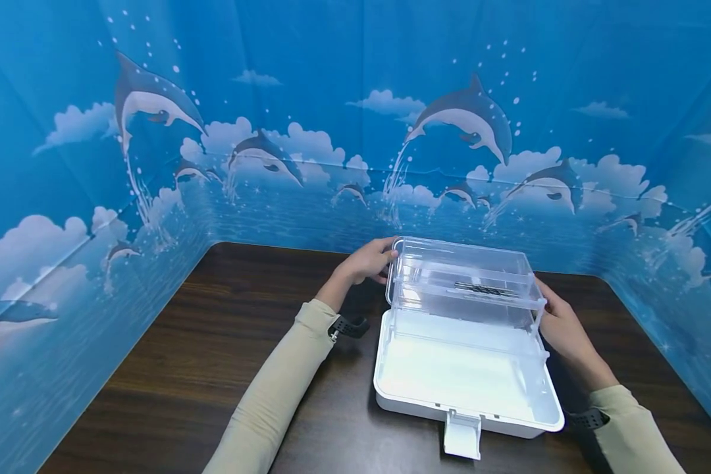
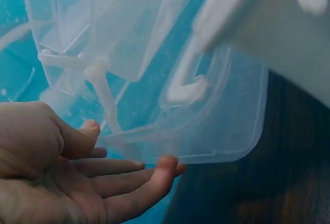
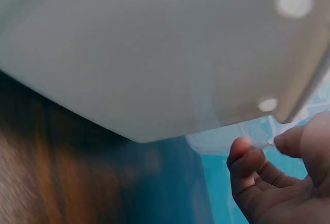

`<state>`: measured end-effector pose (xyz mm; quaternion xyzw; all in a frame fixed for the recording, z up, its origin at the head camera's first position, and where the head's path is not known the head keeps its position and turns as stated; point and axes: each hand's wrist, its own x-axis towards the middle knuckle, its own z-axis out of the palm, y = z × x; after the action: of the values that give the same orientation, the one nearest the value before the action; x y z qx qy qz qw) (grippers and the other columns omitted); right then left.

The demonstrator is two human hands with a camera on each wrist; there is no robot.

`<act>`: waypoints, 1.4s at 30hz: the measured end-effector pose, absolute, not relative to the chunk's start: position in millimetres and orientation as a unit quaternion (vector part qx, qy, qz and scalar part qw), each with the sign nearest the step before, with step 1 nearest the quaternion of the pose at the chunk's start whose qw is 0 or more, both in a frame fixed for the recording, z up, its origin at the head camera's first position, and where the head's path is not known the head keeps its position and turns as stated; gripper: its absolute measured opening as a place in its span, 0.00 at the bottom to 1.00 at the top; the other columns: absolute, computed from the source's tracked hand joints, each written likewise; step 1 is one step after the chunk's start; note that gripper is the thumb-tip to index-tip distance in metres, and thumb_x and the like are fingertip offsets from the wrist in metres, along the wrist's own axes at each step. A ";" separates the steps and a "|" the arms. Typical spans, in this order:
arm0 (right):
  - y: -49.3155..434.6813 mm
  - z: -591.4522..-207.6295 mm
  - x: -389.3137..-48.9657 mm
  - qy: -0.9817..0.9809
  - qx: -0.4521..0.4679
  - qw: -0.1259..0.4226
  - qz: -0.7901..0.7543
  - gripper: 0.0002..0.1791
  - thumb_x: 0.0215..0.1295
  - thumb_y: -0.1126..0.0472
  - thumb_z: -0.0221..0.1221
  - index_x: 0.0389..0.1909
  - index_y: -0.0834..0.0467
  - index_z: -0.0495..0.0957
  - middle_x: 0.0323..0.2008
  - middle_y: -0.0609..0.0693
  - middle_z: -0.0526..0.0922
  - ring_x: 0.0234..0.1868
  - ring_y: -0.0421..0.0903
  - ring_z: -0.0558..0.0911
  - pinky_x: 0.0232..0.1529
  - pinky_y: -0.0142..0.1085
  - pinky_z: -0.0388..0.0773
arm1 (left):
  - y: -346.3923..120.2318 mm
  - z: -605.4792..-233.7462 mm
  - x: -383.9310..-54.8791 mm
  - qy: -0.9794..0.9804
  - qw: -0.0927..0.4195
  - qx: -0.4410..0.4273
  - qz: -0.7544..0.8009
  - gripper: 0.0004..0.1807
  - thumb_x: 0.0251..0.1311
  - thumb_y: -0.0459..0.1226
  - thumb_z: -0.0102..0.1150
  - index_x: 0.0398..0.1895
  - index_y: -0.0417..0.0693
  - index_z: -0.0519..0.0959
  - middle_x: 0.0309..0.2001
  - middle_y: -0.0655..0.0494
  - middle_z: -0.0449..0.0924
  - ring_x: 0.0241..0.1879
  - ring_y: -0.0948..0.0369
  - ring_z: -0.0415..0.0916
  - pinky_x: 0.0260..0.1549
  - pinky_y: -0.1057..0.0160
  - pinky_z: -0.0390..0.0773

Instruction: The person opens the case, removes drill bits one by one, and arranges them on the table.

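Observation:
A white storage box (image 1: 468, 368) stands on the table with its clear lid (image 1: 450, 247) swung up and back. Clear trays (image 1: 498, 283) are raised inside the lid, and several thin dark twisted rods (image 1: 482, 289) lie in one of them; their exact kind is too small to tell. At the lid's left edge, my left hand (image 1: 367, 260) holds the rim between thumb and fingers, also visible in the left wrist view. My right hand (image 1: 565, 326) pinches the opposite rim, partly hidden by the box in the head view. The white latch (image 1: 462, 434) hangs down in front.
The dark wooden table (image 1: 172, 342) extends to both sides of the box. A blue dolphin-print curtain (image 1: 332, 131) rises behind the table and along its sides. Each wrist wears a black strap (image 1: 349, 326).

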<state>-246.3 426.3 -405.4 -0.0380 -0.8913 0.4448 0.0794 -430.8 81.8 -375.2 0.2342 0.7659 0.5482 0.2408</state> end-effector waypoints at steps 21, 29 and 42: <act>421.4 -412.2 -247.7 -0.879 -0.086 0.012 0.470 0.36 0.70 0.40 0.37 0.70 0.60 0.53 0.64 0.66 0.58 0.61 0.66 0.60 0.50 0.63 0.61 | 72.6 -397.9 -438.6 0.780 0.275 0.176 0.534 0.28 0.66 0.40 0.52 0.68 0.43 0.60 0.51 0.44 0.72 0.37 0.51 0.79 0.29 0.55 0.79; 417.0 -394.7 -243.7 -0.875 -0.141 0.010 0.462 0.40 0.69 0.37 0.33 0.69 0.64 0.52 0.50 0.63 0.69 0.42 0.54 0.72 0.34 0.42 0.73 | 75.8 -372.5 -437.5 0.863 0.063 0.232 0.445 0.24 0.67 0.46 0.49 0.63 0.50 0.68 0.56 0.50 0.71 0.55 0.52 0.68 0.46 0.51 0.71; 421.1 -401.0 -244.3 -0.875 -0.144 -0.011 0.463 0.44 0.64 0.33 0.41 0.70 0.61 0.52 0.63 0.66 0.59 0.56 0.63 0.62 0.50 0.67 0.56 | 87.6 -314.3 -398.8 0.776 -0.037 0.424 0.466 0.18 0.67 0.44 0.48 0.59 0.53 0.72 0.51 0.60 0.74 0.43 0.64 0.73 0.39 0.64 0.73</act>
<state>-244.3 421.1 -401.0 -0.1437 -0.8746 0.4629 -0.0110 -398.8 87.6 -314.3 0.4241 0.7757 0.4659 -0.0370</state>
